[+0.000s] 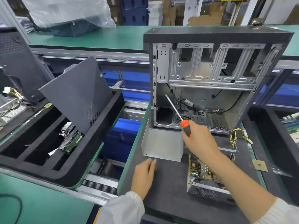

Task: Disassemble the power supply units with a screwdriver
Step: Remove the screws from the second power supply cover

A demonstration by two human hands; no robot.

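Head camera looks down on a dark grey foam mat point(169, 183) that carries my work. My right hand point(199, 139) grasps the orange and black handle of a long steel screwdriver point(177, 113), fingers curled round it, and the shaft points up and left toward the open silver and black computer case point(210, 75), which stands upright at the far edge of the mat. My left hand point(144, 173) lies flat on the mat near its left edge, fingers straight and released, holding nothing. Just beyond its fingertips stands a bent grey sheet-metal cover point(161, 145), beside the case. The opened power supply unit point(205, 178), a metal box with a bare circuit board showing, sits at the near right part of the mat, partly under my right forearm. Yellow and black wires point(237, 135) lie near the right edge. A black foam tray point(100, 143) with a dark grey side panel point(77, 92) leaning in it stands well apart on the left.
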